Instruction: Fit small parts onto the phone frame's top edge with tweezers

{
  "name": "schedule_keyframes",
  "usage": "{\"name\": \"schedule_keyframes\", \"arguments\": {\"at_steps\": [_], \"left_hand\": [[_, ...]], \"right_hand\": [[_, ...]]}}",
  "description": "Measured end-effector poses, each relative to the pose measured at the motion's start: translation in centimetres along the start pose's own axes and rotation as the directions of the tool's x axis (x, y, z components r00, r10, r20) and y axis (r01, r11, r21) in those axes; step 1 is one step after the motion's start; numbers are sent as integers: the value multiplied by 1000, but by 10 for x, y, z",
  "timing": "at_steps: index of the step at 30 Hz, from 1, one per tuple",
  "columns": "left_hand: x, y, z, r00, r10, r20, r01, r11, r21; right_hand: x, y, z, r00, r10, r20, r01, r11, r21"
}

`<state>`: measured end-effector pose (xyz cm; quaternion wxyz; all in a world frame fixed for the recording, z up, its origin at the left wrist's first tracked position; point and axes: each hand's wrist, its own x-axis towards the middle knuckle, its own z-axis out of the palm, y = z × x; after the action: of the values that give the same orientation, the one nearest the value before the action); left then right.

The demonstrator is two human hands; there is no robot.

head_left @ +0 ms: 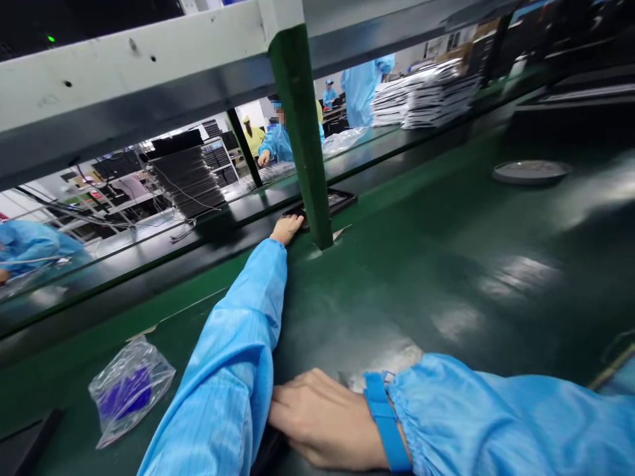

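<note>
Fingers (294, 223) of the left hand (285, 230), condition?

Pressed together, tips at the edge of a black flat panel (330, 201), which lies just beside the green steel upright (300, 132). Whether they grip it, I cannot confirm.

Right hand (322, 420)?

Fingers (292, 404) also pressed together, lying over a dark object (270, 449) at the near side of the bench. Blue wrist strap (383, 416) at the gathered cuff of the blue smock (471, 413).

Other items?

Clear plastic bag (129, 390) with purple contents on the green bench mat (397, 277), left of the left sleeve. Round metal dish (530, 172) farther along. Beyond the shelf, a co-worker (282, 142) in blue stands near stacked black panels (186, 182).
</note>
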<state>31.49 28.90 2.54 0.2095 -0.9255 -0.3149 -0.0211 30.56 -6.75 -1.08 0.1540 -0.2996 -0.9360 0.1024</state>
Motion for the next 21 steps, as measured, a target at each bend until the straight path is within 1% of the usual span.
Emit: {"name": "schedule_keyframes", "arguments": {"at_steps": [3,6,10,13,15,17,21], "left_hand": [[-23,-19,-1,999,28,25,-29,999,23],[-55,-45,-6,995,52,86,-55,998,32],[-109,-77,-17,984,74,163,-81,996,33],[-152,-92,-28,975,86,205,-95,995,37],[-180,-96,-37,970,91,225,-104,994,45],[-204,-94,-45,967,100,235,-116,992,53],[-242,-78,-62,962,137,235,-157,985,68]], "right_hand": [[0,1,-3,999,22,39,-21,1000,-16],[1,2,-7,997,39,63,-39,999,-5],[4,6,-8,998,37,42,-40,997,62],[6,9,-7,999,37,10,-38,995,97],[7,10,-7,1000,29,-6,-28,993,118],[8,10,-7,1000,29,-11,-27,990,138],[10,10,-9,999,41,-21,-38,987,154]]}}
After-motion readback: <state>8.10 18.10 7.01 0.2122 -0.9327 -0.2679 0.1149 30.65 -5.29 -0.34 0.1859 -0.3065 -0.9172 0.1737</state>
